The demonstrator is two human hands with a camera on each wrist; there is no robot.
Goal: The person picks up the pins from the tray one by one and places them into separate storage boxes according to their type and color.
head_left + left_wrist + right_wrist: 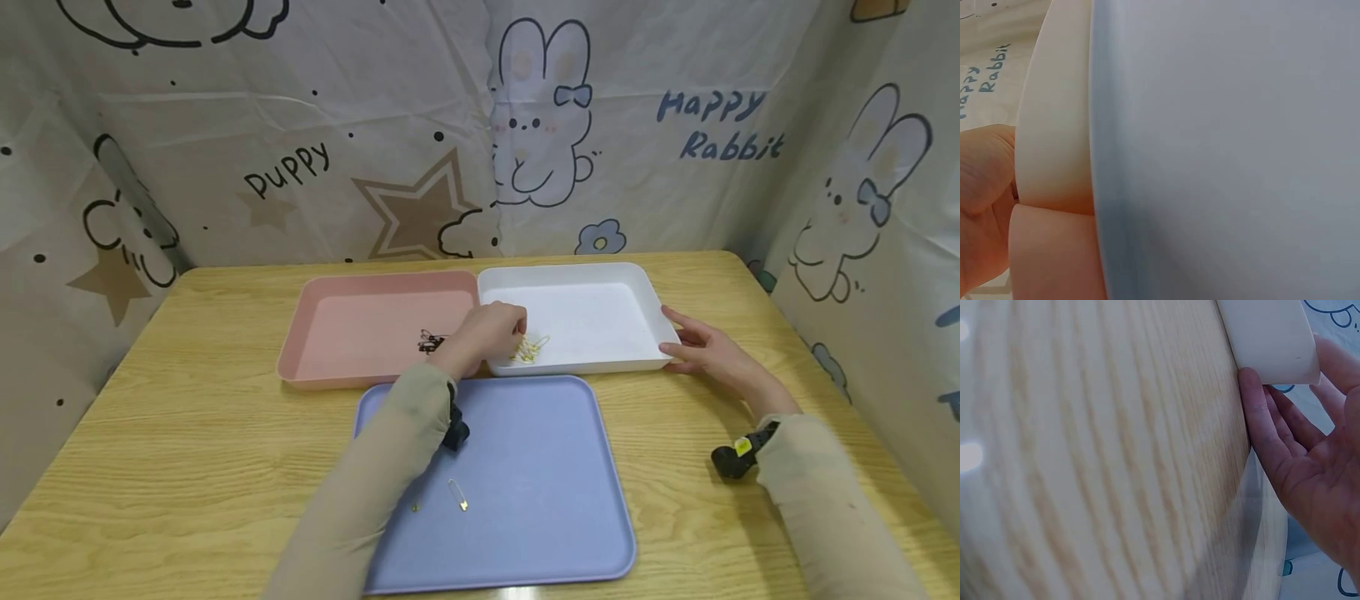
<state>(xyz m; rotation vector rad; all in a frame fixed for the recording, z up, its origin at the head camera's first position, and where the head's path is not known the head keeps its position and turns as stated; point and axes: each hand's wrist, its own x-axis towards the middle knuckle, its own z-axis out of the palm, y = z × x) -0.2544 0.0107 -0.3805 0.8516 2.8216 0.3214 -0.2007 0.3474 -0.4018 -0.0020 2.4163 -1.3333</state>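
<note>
My left hand [491, 329] reaches over the front left corner of the white tray [581, 317], its fingers bent down beside a small heap of gold safety pins [528, 350]. The fingertips are hidden, so whether they pinch a pin cannot be told. At the other end of that tray, my right hand [708, 354] holds the front right corner, with fingers on the rim and outer wall; the right wrist view shows the tray corner [1272, 344] between the digits. One gold safety pin [458, 495] lies on the blue tray [532, 500], near a small gold piece [416, 506].
A pink tray [375, 308] adjoins the white one on its left and carries several black safety pins [431, 341], partly behind the left hand. The wooden table [187, 417] is bordered by a printed cloth [300, 100] at the back and sides.
</note>
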